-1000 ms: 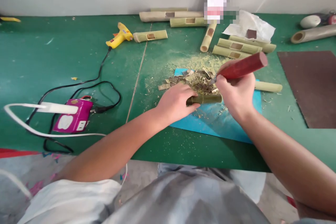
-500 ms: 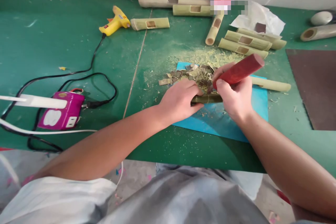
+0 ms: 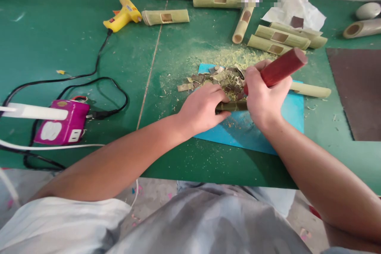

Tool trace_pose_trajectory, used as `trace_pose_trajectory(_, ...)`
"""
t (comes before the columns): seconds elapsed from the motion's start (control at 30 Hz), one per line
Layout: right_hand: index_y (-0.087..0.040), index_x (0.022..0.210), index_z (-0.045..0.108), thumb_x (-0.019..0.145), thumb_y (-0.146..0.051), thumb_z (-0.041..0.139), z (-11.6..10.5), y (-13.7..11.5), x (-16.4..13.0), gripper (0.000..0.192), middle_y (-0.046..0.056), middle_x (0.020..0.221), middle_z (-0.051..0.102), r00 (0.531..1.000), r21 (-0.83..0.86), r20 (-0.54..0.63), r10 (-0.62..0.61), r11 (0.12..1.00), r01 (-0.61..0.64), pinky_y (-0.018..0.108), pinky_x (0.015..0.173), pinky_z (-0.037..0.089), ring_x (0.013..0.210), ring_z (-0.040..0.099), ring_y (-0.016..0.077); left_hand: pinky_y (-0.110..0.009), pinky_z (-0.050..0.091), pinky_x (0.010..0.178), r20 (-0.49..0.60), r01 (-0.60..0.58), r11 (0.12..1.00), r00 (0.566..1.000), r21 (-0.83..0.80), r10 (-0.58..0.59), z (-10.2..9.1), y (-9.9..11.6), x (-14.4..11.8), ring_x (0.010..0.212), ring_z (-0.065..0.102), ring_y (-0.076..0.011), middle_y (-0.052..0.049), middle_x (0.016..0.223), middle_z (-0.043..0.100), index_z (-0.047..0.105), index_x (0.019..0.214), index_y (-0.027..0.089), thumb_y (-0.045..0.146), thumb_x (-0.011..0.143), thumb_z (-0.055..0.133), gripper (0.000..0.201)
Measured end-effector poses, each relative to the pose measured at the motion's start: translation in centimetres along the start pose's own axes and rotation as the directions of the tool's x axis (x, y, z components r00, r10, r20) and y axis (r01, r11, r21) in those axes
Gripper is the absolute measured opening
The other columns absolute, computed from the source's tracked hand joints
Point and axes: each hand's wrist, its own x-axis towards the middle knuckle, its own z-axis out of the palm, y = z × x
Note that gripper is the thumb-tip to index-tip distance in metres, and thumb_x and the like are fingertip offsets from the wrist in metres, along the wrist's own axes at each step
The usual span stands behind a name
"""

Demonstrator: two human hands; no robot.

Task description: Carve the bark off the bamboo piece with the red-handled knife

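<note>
My left hand [image 3: 204,109] is closed round the left end of a dark green bamboo tube [image 3: 235,106], which lies level over a blue sheet [image 3: 235,129]. In my right hand [image 3: 266,97] is a carving tool [image 3: 282,67] with a thick red wooden handle, tilted up to the right. Its tip points down at the tube's upper side but is mostly hidden by my fingers. My right hand also covers the tube's right part. Bamboo shavings [image 3: 218,77] lie heaped just beyond both hands. A pale bamboo piece [image 3: 312,89] shows to the right of my right hand.
Several notched bamboo tubes [image 3: 279,37] lie toward the back, near crumpled white paper [image 3: 294,10]. A yellow glue gun [image 3: 123,14] and a purple power socket [image 3: 62,122] with trailing cords are at left. A dark brown sheet [image 3: 357,93] lies at right.
The whole view has shifted a little, with the table higher in the picture. My right hand and the carving tool have moved slightly right along the tube; my left hand keeps its hold.
</note>
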Motion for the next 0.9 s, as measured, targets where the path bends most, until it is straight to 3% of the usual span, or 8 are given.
trace_pose_trajectory(0.4,-0.029,0.063,0.035,0.086,-0.013,0.06,0.3,0.1,0.1,0.038,-0.005,0.057,0.039,0.999,-0.044,0.043,-0.021,0.999,0.023,0.034,0.052,0.041,0.053,0.039,0.0142,-0.041,0.055,0.085,0.048,0.021,1.0,0.999,0.019,-0.022,0.0,-0.3,0.2,0.099,0.068,-0.0282,-0.012,0.097,0.071,0.072,0.097,0.014,0.03,0.088,0.074,0.019)
trace_pose_trajectory(0.6,-0.028,0.064,0.036,0.083,-0.018,0.063,0.7,0.3,0.4,0.034,-0.004,0.057,0.037,0.998,-0.071,0.036,-0.046,0.996,0.048,0.033,0.049,0.035,0.053,0.036,0.0127,-0.046,0.057,0.084,0.058,-0.032,0.991,0.998,0.134,0.024,-0.2,-0.1,0.3,0.097,0.068,-0.031,-0.014,0.099,0.072,0.075,0.099,0.012,0.034,0.093,0.067,0.023)
trace_pose_trajectory(0.77,-0.027,0.062,0.032,0.083,-0.029,0.067,1.5,-0.1,0.5,0.041,-0.003,0.058,0.035,0.985,-0.163,0.043,-0.166,0.972,0.171,0.034,0.054,0.04,0.056,0.04,0.0136,-0.048,0.058,0.092,0.063,-0.055,0.98,0.997,0.193,0.043,-0.2,0.1,0.4,0.1,0.069,-0.0306,-0.015,0.103,0.074,0.077,0.101,0.012,0.032,0.096,0.063,0.025)
trace_pose_trajectory(0.9,-0.027,0.06,0.03,0.079,-0.022,0.067,1.7,0.0,0.4,0.043,-0.004,0.058,0.035,0.976,-0.158,0.045,-0.214,0.963,0.218,0.035,0.056,0.039,0.054,0.035,0.0123,-0.048,0.059,0.092,0.065,-0.011,0.984,0.998,0.175,-0.001,-0.2,-0.1,0.6,0.101,0.07,-0.0314,-0.015,0.107,0.075,0.077,0.104,0.012,0.034,0.097,0.062,0.028)
